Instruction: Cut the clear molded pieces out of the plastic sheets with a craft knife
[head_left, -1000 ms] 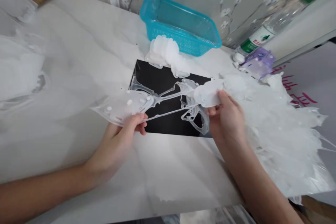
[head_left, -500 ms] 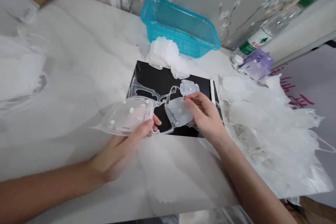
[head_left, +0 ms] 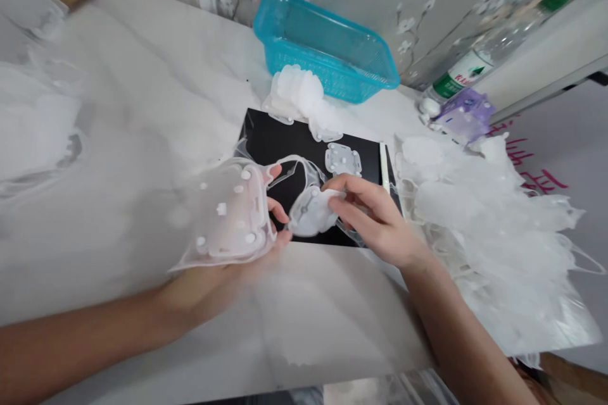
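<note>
- Two moulded translucent plastic pieces, joined by a thin runner (head_left: 289, 168), were held just above a black board (head_left: 304, 133) on the tabletop (head_left: 156, 57).
- The left hand (head_left: 213, 285), partly open, cupped the larger piece (head_left: 228, 215) from beneath.
- The right hand (head_left: 380, 224) gripped the smaller piece (head_left: 311, 212) with curled fingers.
- Another piece (head_left: 342, 160) lay loose on the board; a heap of similar plastic (head_left: 494, 240) sat to the right.
</note>
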A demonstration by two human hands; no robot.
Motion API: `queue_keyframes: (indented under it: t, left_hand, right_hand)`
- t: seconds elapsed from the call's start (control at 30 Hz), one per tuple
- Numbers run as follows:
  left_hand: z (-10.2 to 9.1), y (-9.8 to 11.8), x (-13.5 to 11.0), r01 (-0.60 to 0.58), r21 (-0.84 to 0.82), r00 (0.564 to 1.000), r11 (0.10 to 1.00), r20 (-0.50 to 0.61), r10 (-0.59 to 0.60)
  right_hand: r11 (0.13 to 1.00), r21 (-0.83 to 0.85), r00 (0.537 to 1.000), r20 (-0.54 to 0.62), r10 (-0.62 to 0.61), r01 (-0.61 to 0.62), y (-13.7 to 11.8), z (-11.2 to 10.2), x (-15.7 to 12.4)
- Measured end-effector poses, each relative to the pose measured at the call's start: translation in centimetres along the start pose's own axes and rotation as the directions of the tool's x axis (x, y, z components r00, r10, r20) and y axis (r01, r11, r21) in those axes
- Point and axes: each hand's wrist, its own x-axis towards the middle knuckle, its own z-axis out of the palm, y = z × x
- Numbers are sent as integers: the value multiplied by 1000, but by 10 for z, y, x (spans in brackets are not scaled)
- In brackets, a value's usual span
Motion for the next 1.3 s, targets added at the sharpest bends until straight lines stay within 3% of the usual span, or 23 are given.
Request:
queue_keyframes:
  t: [0.07, 0.13, 0.23, 0.33, 0.43, 0.53, 0.67, 0.77, 0.87, 0.97, 1.03, 1.13, 1.2, 1.23, 1.27, 1.3]
  left_hand:
    - [2, -1, 3, -19, -10, 1000, 1000, 22, 19]
    - [2, 1, 3, -45, -15, 992, 999, 117, 47]
    - [0, 8, -2, -51, -49, 975, 997, 212, 60]
    - [-1, 14, -8, -45, -103, 977, 994, 205, 65]
    - [-2, 14, -7, -81, -63, 968, 995, 231, 93]
    - [-4, 14, -2, -94, 6, 962, 996, 257, 89]
    - [-4, 16, 2, -102, 54, 977, 993, 194, 90]
    - [-4, 18, 1, -107, 71, 973, 992, 213, 89]
    - [-4, 17, 1, -95, 78, 975, 992, 209, 77]
    - [-4, 16, 3, -116, 97, 970, 989, 226, 92]
    - [-5, 15, 3, -125, 118, 966, 985, 239, 94]
    - [-6, 16, 0, -161, 155, 954, 975, 279, 113]
    - [-5, 16, -2, -159, 162, 940, 974, 327, 99]
    - [-5, 16, -3, -158, 162, 930, 974, 356, 91]
    - [-4, 16, -4, -157, 163, 923, 974, 375, 87]
    - [-4, 17, -5, -161, 162, 921, 973, 379, 89]
  right_hand:
    - [999, 46, 998, 64, 14, -17, 0, 0, -2]
    - [997, 70, 994, 109, 4, -12, -1, 1, -4]
    - [995, 72, 977, 199, -80, 67, -4, 3, -7]
    - [983, 66, 939, 290, -186, 174, -9, 4, -7]
    - [968, 59, 919, 305, -249, 243, -12, 5, -5]
    - [965, 11, 940, 223, -258, 262, -9, 5, -4]
    - [972, -44, 967, 120, -226, 233, -5, 4, -3]
    - [990, -18, 990, 14, -137, 137, -5, 4, -4]
    - [998, 64, 981, -191, -11, 24, -3, 4, -2]
    - [990, 138, 911, -408, 67, -11, 7, 1, 2]
    - [987, 158, 835, -542, 91, -5, 16, -5, 5]
    - [991, 129, 654, -752, 81, 25, 27, -18, 9]
    - [1000, -1, 518, -855, -6, 11, 31, -25, 12]
    - [993, -112, 478, -874, -89, -21, 32, -27, 13]
    - [968, -244, 487, -853, -185, -60, 33, -28, 14]
    - [921, -381, 558, -784, -272, -87, 35, -26, 14]
